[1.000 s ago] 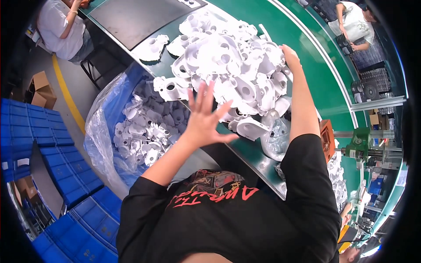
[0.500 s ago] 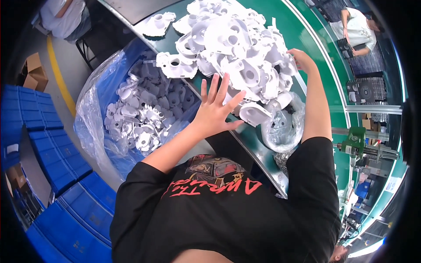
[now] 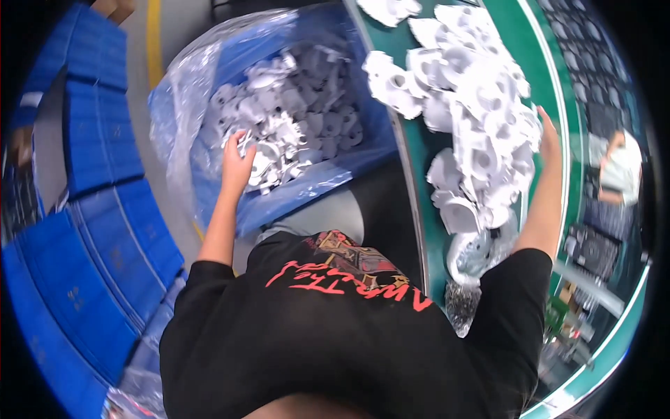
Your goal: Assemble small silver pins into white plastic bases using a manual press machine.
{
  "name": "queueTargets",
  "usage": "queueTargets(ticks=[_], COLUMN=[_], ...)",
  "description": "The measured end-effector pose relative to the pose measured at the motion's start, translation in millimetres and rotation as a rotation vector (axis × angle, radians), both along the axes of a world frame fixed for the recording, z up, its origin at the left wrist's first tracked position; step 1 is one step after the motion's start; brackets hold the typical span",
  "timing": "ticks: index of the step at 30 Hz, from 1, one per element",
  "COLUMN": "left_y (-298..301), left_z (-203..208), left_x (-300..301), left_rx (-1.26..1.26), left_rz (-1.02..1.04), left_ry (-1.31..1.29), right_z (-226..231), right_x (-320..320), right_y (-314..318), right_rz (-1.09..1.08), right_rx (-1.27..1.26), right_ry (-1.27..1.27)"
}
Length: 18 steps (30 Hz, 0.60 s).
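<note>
My left hand (image 3: 239, 162) is over the blue-lined bin, its thumb and fingers apart, at the near left edge of a heap of white moulded plastic parts (image 3: 279, 101). Whether its fingertips touch a part is hard to make out. On the green-topped bench, my right hand (image 3: 549, 136) lies along the right side of a tall pile of similar white parts (image 3: 481, 105). Its fingers are stretched and partly hidden by the pile. Clear plastic bags (image 3: 474, 255) sit at the near end of that pile.
A blue plastic liner (image 3: 380, 136) and a clear film surround the bin. Stacked blue crates (image 3: 91, 272) stand at the left. The bench's metal edge (image 3: 412, 188) runs between bin and pile. Across the bench are black parts (image 3: 593, 244) and another person (image 3: 621, 171).
My left hand has moved left from the bench pile to the bin. The view has turned toward the bin. My right hand stays at the pile's right side.
</note>
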<state>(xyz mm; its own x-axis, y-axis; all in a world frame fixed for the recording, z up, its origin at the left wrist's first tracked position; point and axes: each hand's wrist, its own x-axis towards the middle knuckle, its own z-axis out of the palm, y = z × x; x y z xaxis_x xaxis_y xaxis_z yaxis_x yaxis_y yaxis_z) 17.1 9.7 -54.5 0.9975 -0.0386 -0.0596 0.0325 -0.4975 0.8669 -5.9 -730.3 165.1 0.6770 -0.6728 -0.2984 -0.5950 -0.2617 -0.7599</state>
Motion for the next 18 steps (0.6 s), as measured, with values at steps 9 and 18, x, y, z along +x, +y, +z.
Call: queueTargets(ticks=[9,18], left_y=[69.3,55.5], left_z=[-125.5,-133.5], left_x=[14.2,22.2], left_rx=[0.476,0.61], left_rz=[0.168,-0.051], left_ry=[0.318,0.737], right_z=[34.1,51.0], right_x=[54.9,59.8], right_y=[42.5,10.6], right_rz=[0.311,0.06], right_rx=[0.314,0.239], right_ry=[-0.196,-0.181])
